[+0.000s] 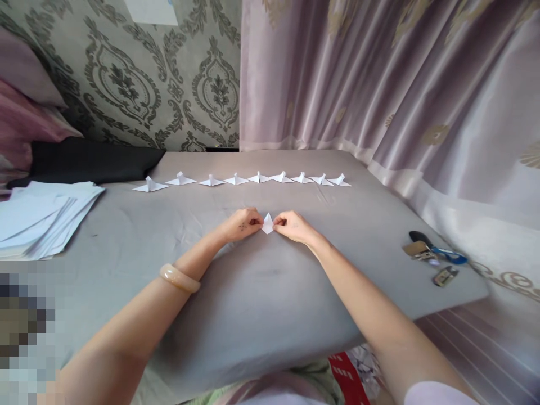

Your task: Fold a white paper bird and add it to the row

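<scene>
A small folded piece of white paper (268, 224), pointed at the top, is held up between my two hands over the grey-covered table (261, 292). My left hand (244, 224) pinches its left edge between thumb and fingers. At the right edge, my right hand (292, 226) pinches it in the same way. Beyond the hands, several white folded paper figures (236, 179) stand in a row across the table, each with flat pointed sides and a raised middle.
A stack of white paper sheets (46, 219) lies at the left, before a black cloth (84, 160). Blue-handled scissors (449, 256), keys (422, 254) and a small metal clipper-like item (445, 276) lie at the right. Curtains (337, 73) hang behind; a red item (348, 377) shows below the front edge.
</scene>
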Tool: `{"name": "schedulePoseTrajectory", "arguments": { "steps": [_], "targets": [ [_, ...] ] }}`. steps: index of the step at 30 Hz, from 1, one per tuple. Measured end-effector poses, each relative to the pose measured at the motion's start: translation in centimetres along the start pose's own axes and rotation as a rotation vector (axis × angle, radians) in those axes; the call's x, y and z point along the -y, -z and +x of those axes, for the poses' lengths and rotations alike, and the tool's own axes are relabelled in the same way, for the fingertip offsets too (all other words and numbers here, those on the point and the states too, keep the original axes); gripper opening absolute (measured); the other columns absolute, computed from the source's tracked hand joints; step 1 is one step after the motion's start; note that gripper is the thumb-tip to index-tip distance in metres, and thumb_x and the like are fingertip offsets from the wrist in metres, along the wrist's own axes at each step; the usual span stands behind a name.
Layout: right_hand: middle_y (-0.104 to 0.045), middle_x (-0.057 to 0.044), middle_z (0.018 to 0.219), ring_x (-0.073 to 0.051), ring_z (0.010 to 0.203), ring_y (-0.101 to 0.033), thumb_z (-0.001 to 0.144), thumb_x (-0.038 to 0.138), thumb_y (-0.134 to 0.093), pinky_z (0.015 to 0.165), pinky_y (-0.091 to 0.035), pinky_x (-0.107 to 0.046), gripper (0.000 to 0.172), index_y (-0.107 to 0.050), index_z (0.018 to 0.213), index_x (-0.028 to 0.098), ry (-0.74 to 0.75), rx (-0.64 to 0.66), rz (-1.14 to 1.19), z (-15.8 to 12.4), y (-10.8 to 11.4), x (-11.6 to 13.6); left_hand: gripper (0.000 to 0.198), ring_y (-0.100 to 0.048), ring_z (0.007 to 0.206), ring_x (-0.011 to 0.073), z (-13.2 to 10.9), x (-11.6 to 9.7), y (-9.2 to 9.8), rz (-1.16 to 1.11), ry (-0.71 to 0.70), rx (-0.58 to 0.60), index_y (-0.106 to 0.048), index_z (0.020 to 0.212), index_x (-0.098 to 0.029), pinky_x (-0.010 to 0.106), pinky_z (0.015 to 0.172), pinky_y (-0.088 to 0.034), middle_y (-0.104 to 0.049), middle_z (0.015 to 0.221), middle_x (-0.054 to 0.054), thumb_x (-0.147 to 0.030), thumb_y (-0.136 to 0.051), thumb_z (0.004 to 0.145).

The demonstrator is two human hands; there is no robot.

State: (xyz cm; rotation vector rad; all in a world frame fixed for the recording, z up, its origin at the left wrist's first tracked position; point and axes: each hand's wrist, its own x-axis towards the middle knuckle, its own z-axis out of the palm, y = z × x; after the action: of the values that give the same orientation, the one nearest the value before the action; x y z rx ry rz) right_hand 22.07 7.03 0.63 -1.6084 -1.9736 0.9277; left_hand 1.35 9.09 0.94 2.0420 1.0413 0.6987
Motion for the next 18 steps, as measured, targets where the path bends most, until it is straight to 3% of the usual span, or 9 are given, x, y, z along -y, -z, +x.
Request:
{"name": "schedulePoseTrajectory", "arguments": {
  "steps": [6, 13, 18],
  "targets": [
    [-0.063, -0.004, 0.093, -0.012, 0.071, -0.058, 0.083, 0.022, -0.056, 0.068, -0.043, -0.024, 0.015, -0.07, 0.087, 0.018, 0.101, -0.011, -0.082, -1.0, -0.1, 0.0, 0.016, -0.057, 0.065, 0.0141, -0.4, 0.7, -0.2, 0.126, -0.134, 0.041, -0.071, 0.074, -0.02, 0.024, 0.064, -0.041, -0.064, 0.081, 0.004, -0.016, -0.056, 0.077],
    [-0.058, -0.003, 0.092, -0.013, 0.072, -0.055, 0.09, 0.018, -0.049, 0.069, -0.039, -0.025, 0.021, -0.069, 0.092, 0.02, 0.189, -0.01, -0.193, -2.1, 0.0, 0.6, 0.021, -0.061, 0.073, 0.0142, -0.7, 1.0, -0.1, 0.262, -0.203, 0.104, -0.07, 0.086, -0.018, 0.024, 0.07, -0.044, -0.067, 0.093, 0.006, -0.018, -0.049, 0.087],
    [-0.06, -0.006, 0.099, -0.015, 0.076, -0.058, 0.093, 0.018, -0.046, 0.07, -0.038, -0.025, 0.024, -0.069, 0.101, 0.02, 0.238, -0.033, -0.313, -2.6, -0.3, 0.5, 0.026, -0.064, 0.089, 0.0191, -1.2, 0.7, -0.1, 0.344, -0.221, 0.119, -0.071, 0.094, -0.019, 0.027, 0.077, -0.047, -0.068, 0.101, 0.008, -0.015, -0.046, 0.089]
  ]
}}
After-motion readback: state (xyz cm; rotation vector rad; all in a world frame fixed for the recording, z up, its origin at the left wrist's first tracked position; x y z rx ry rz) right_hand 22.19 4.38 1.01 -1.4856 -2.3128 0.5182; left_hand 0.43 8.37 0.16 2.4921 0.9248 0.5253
